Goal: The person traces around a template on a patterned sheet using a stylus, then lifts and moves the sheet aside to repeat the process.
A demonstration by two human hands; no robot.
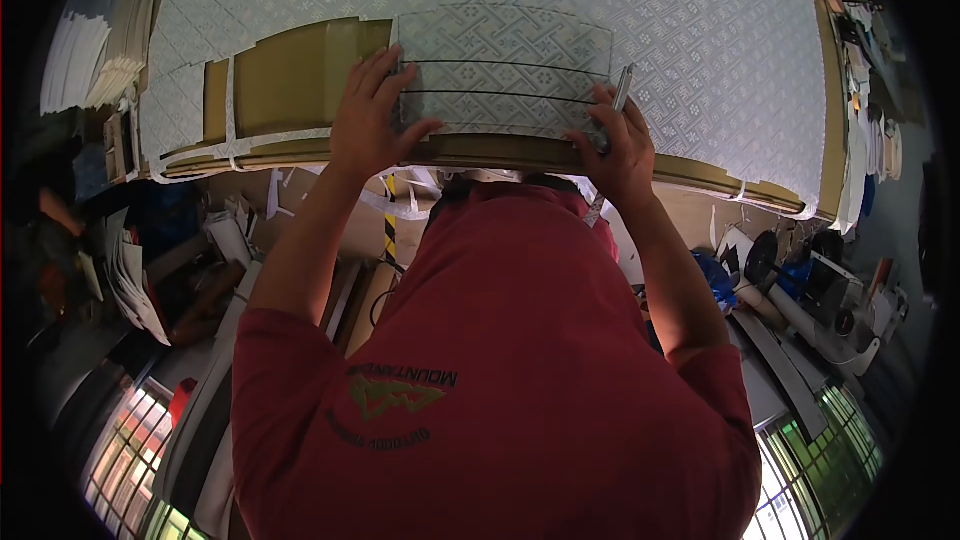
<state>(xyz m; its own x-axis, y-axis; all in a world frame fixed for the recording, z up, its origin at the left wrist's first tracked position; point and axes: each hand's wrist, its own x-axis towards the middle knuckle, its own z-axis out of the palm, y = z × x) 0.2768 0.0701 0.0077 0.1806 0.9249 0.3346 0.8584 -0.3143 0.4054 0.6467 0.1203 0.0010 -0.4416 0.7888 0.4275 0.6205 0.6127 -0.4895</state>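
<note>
A clear rectangular template (505,75) with dark lines across it lies on a pale grey patterned sheet (700,50). My left hand (375,115) rests at the template's left edge, fingers spread and open. At the right edge, my right hand (622,145) touches the template with its fingertips. A slim silver utility knife (623,88) is held in that hand, pointing away from me; its lower part is hidden by the fingers. Left of the template, pieces of the sheet are cut away, baring the brown board (290,80) beneath.
The table's front edge (700,176) runs just before my body, with thin offcut strips (275,195) hanging below it. Stacked pale sheets (95,55) stand at the far left. A machine with a fan-like part (765,255) sits behind me at right.
</note>
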